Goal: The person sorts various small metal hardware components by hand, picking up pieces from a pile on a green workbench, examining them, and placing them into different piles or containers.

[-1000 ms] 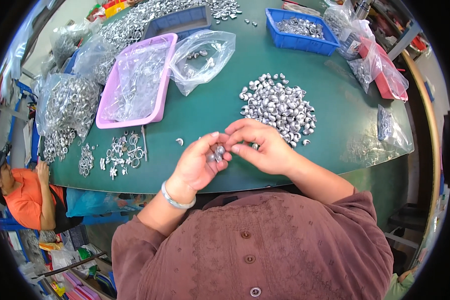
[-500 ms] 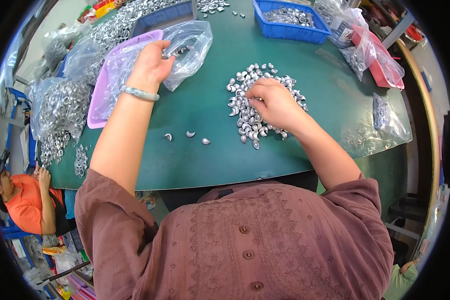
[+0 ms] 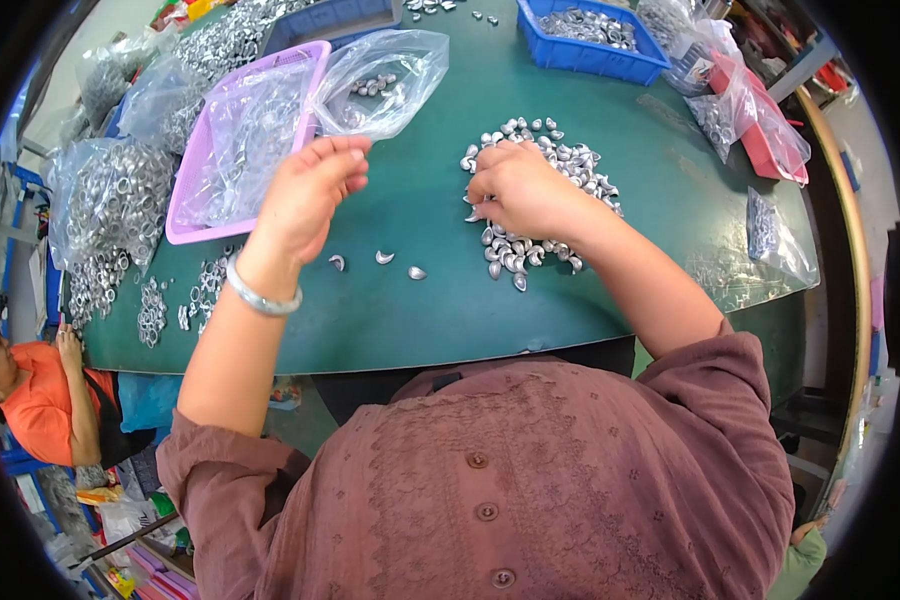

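Picking seems the step in hand: my right hand (image 3: 530, 192) is bent over the silver pieces (image 3: 578, 160) beneath it, my left hand (image 3: 310, 195) lies loosely curled near the clear bag (image 3: 410, 75), I cannot tell whether either grips anything, and next calls for a fine pinch.

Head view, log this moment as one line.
left hand: near clear bag | right hand: at silvery pile | three loose pieces: green table
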Tool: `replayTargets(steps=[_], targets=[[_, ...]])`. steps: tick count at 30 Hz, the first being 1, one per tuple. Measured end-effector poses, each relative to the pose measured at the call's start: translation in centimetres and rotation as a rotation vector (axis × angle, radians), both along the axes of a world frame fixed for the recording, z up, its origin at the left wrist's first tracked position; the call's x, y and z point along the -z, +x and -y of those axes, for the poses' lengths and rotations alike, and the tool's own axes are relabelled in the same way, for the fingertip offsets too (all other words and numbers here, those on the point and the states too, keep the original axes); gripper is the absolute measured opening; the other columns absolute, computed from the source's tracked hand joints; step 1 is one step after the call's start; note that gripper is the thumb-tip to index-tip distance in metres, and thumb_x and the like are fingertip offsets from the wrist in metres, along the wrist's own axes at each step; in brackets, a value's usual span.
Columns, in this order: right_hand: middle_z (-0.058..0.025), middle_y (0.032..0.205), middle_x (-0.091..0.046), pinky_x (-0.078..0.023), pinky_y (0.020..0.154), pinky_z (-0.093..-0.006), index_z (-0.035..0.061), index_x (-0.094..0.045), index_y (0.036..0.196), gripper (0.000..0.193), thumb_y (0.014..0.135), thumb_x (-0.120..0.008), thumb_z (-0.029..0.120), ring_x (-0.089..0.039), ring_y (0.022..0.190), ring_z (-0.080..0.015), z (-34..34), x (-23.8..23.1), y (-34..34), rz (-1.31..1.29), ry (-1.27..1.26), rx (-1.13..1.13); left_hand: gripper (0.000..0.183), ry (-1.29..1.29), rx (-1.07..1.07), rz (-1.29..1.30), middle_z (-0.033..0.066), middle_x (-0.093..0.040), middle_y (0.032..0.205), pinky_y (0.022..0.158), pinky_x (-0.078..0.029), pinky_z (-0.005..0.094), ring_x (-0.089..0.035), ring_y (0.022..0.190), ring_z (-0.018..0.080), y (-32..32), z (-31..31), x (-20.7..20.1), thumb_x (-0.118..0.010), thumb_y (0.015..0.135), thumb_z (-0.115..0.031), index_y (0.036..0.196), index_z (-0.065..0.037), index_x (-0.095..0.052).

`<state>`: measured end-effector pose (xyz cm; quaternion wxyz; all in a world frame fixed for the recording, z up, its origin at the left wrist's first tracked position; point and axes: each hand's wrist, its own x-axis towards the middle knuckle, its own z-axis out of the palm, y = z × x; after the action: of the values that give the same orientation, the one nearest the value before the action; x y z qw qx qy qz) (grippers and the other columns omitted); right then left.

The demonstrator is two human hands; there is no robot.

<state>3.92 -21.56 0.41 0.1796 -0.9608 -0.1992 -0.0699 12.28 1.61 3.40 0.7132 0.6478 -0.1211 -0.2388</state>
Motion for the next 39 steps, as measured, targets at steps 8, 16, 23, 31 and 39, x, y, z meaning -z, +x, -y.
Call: replayTargets(steps=[8, 16, 23, 31, 39], targets=[[-0.0054, 0.076, -0.055, -0.039, 0.074, -0.0364, 0.0082, -0.063, 0.071, 0.008, 0.064, -0.061, 0.01, -0.052, 0.083, -0.0246, -2.8, 0.5, 0.4, 0.061, -0.401, -0.11, 0.021, 0.086, 0.118, -0.121, 0.0062, -0.058, 0.094, 0.072, -0.043, 0.0231, -0.053, 0.081, 0.0107, -4.1, -2.5, 2.3, -0.052, 0.084, -0.011, 0.102, 0.001, -0.055], [-0.0042, 0.073, -0.059, -0.045, 0.06, -0.0231, 0.0008, -0.06, 0.081, 0.01, 0.076, -0.062, 0.009, -0.055, 0.064, -0.0107, -5.1, -1.4, -0.6, -0.767, 1.34, 0.081, 0.023, -0.122, 0.062, -0.246, 0.0067, -0.06, 0.086, 0.064, -0.046, 0.0222, -0.056, 0.072, 0.0108, -7.7, -1.5, 2.2, -0.05, 0.086, -0.012, 0.106, -0.001, -0.051], [-0.0076, 0.073, -0.059, -0.046, 0.058, -0.0255, -0.0017, -0.059, 0.083, 0.012, 0.08, -0.059, 0.01, -0.055, 0.063, -0.0127, -6.9, -1.1, -2.1, -0.822, 1.645, 0.128, 0.013, -0.223, -0.038, -0.201, 0.001, -0.059, 0.079, 0.059, -0.043, 0.0199, -0.054, 0.066, 0.0075, -8.7, -0.6, 2.5, -0.054, 0.085, -0.012, 0.096, -0.005, -0.054], [-0.0085, 0.075, -0.06, -0.046, 0.059, -0.0255, -0.0031, -0.059, 0.086, 0.014, 0.081, -0.058, 0.01, -0.056, 0.064, -0.0133, -7.1, -0.9, -2.7, -0.838, 1.68, 0.126, 0.012, -0.285, -0.073, -0.223, 0.0018, -0.057, 0.077, 0.057, -0.042, 0.0202, -0.053, 0.063, 0.0085, -9.0, -0.7, 3.0, -0.052, 0.086, -0.013, 0.095, -0.005, -0.054], [-0.0048, 0.076, -0.061, -0.043, 0.061, -0.0213, -0.0009, -0.063, 0.084, 0.013, 0.079, -0.06, 0.011, -0.053, 0.067, -0.0095, -7.7, -1.2, -3.1, -0.633, 1.435, 0.018, 0.016, -0.33, -0.045, -0.199, 0.0065, -0.06, 0.083, 0.06, -0.047, 0.0221, -0.058, 0.068, 0.0116, -9.2, -1.6, 2.6, -0.048, 0.088, -0.01, 0.099, 0.0, -0.055]])
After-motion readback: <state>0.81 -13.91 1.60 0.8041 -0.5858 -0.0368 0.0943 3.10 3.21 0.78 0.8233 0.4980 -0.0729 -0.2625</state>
